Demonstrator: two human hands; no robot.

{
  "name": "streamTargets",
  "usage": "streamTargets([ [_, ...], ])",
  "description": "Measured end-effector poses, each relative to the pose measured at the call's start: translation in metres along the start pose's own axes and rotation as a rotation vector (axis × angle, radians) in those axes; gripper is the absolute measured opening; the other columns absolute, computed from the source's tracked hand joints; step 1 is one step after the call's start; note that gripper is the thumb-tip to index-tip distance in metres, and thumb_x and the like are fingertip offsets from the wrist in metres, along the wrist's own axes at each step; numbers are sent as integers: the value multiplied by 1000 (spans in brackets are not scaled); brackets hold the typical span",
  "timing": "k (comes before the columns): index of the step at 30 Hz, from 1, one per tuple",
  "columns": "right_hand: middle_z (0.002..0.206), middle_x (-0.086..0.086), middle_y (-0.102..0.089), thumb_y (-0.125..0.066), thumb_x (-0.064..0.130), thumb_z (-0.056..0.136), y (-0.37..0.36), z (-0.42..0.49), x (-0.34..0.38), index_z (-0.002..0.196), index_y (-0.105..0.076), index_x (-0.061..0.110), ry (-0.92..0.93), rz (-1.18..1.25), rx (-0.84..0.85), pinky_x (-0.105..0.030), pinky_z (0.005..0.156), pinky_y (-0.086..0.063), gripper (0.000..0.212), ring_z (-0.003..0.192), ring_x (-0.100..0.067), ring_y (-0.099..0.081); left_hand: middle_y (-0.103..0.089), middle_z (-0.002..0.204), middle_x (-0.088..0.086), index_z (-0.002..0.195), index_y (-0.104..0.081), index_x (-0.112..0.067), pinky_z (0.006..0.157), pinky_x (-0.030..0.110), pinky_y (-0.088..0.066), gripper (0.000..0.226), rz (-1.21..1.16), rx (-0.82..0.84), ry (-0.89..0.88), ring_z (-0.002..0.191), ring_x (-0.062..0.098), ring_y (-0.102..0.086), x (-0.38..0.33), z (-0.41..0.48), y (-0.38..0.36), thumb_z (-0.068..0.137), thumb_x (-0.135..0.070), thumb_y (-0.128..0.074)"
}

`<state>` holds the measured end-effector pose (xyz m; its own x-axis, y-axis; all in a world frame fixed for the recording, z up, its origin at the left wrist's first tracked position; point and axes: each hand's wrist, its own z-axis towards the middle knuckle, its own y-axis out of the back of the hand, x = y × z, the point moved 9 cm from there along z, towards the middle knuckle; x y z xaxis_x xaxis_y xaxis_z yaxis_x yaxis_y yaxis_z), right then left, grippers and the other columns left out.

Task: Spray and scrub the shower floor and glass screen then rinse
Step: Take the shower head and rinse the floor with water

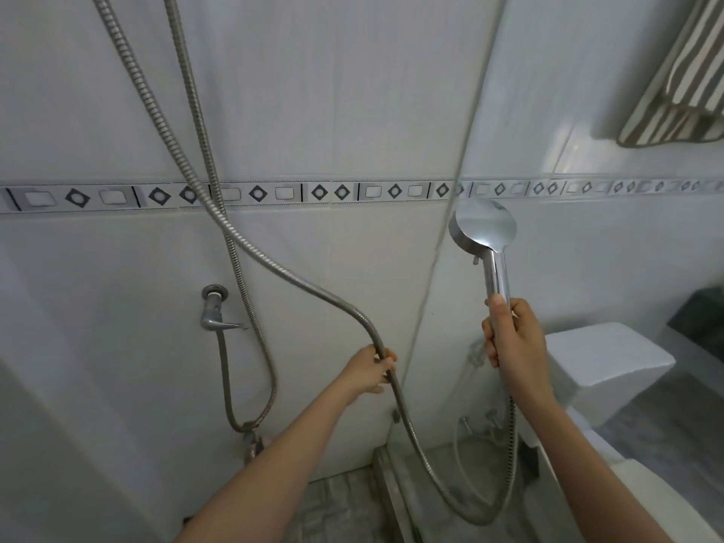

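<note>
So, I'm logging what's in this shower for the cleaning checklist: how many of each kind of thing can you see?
Shower head: 1
Hose runs: 2, perhaps one looped hose
Glass screen: 1
Wall tap: 1
Striped towel: 1
Toilet: 1
Total: 7

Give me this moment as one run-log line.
phase: rinse prep | right hand: grips shower head handle | left hand: grips hose | water: none visible
</note>
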<state>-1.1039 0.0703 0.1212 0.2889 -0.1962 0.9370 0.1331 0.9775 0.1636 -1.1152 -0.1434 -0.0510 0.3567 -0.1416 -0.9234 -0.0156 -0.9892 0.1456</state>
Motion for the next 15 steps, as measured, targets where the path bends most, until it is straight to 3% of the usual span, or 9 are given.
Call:
streamTargets([
  [5, 65, -3, -51, -46, 30, 99, 18, 5, 34, 96, -49, 2, 85, 28, -59, -28, 46, -36, 28, 53, -15, -43, -62, 108, 12, 93, -54, -20, 71, 31, -53, 17, -191, -87, -185, 87, 21, -62, -65, -41, 20, 103, -11, -45],
  [9, 67, -2, -55, -47, 38, 98, 36, 13, 89, 87, -46, 17, 229, -28, -129, -25, 46, -39, 24, 52, -15, -47, -63, 113, 13, 108, -55, -13, 75, 33, -57, 12, -252, -127, -331, 89, 21, -66, -125, -79, 51, 104, -12, -44],
  [15, 68, -5, -55, -46, 43, 98, 74, 26, 195, 89, -48, 17, 451, -28, -244, -24, 48, -41, 27, 53, -15, -47, -65, 120, 13, 118, -57, -7, 76, 35, -59, 21, -357, -149, -519, 103, 28, -66, -214, -139, 90, 104, -15, -45],
])
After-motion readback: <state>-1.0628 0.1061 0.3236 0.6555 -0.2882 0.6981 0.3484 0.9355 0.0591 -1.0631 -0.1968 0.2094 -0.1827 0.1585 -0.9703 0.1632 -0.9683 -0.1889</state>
